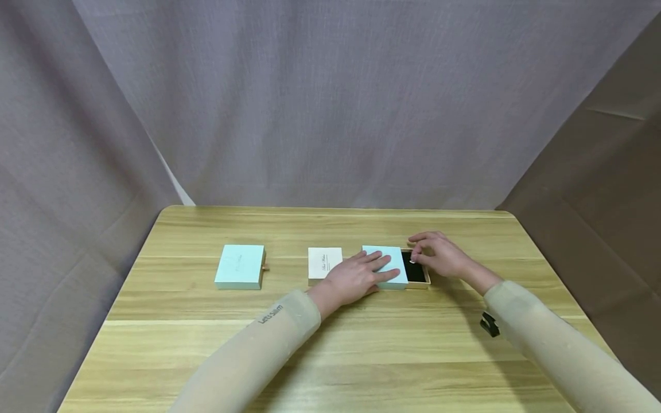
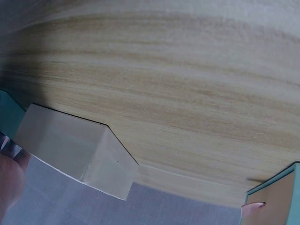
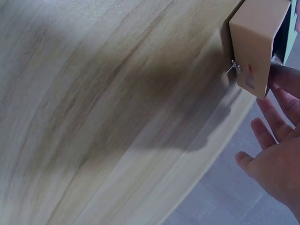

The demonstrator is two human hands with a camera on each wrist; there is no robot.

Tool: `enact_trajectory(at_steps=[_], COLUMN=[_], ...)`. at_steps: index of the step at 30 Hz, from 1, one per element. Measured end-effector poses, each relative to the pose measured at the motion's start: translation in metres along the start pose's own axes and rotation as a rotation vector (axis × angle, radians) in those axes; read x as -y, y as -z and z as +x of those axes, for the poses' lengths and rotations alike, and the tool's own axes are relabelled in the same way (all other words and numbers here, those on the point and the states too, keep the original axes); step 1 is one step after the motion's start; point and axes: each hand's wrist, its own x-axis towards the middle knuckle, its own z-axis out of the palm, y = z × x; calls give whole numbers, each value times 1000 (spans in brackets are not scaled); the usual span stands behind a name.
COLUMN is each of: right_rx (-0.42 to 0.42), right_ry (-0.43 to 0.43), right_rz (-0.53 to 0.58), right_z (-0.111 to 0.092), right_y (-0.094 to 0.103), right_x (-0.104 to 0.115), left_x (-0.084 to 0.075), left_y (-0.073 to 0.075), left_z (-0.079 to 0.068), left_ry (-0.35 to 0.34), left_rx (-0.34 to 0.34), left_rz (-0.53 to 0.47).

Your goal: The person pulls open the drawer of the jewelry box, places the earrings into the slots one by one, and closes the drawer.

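My left hand (image 1: 353,278) lies with spread fingers on the light blue sleeve of a drawer box (image 1: 384,258), which stands to the right of the table's middle. Its tan drawer (image 1: 428,281) is pulled out to the right and shows a black lining (image 1: 417,274). Over that lining my right hand (image 1: 439,255) pinches a small silver earring (image 3: 273,59) between thumb and forefinger, the other fingers extended. Another silver earring (image 3: 235,67), with a thin post, is by the drawer's outer end in the right wrist view.
A white box (image 1: 324,261) with printed lettering stands just left of the blue sleeve, partly behind my left hand. Further left is a second light blue drawer box (image 1: 240,267) with a small pull tab (image 1: 265,267). Grey curtains (image 1: 330,103) surround the wooden table (image 1: 361,355).
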Motion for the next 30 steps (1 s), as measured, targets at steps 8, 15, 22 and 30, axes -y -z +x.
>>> enact_trajectory(at_steps=[8,15,22,30], right_rx=[13,17,0,33], right_ry=[-4,4,27,8], right_rz=[7,12,-15,-9], right_z=[1,2,0,-2], right_y=[-2,-1,3,4], right_x=[1,0,-1,1], left_x=[0,1,1,2], left_y=[-2,-3,-3,-3], left_z=[1,1,1,1], left_ry=[-4,-14,-14,-13], left_rx=[-5,-22,-30,-32], left_rz=[-5,9,18,14])
